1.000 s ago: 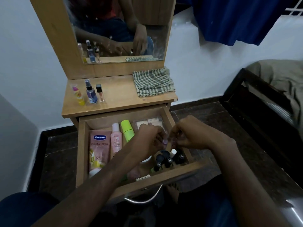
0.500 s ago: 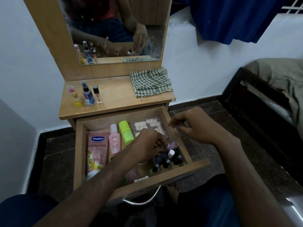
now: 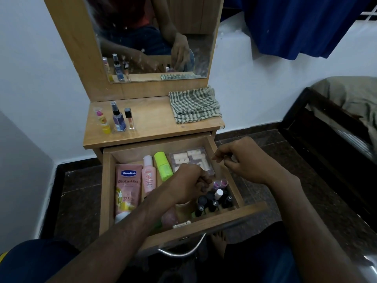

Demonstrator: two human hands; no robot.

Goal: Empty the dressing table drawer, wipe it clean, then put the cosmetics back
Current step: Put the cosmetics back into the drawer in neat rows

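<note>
Drawer (image 3: 106, 193) open, mostly full; three bottles (image 3: 117, 119) on tabletop (image 3: 155, 117), cloth (image 3: 193, 106) unused; left hand (image 3: 190, 183) curled among nail polishes (image 3: 214, 202), grasp unclear; right hand (image 3: 242, 160) pinched, contents unclear; emptying barely begun.

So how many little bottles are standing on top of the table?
3, in a row at the tabletop's left: a yellow-bottomed tube, a blue spray bottle, and a black-capped lip gloss. The mirror only repeats them; none look hidden.
</note>
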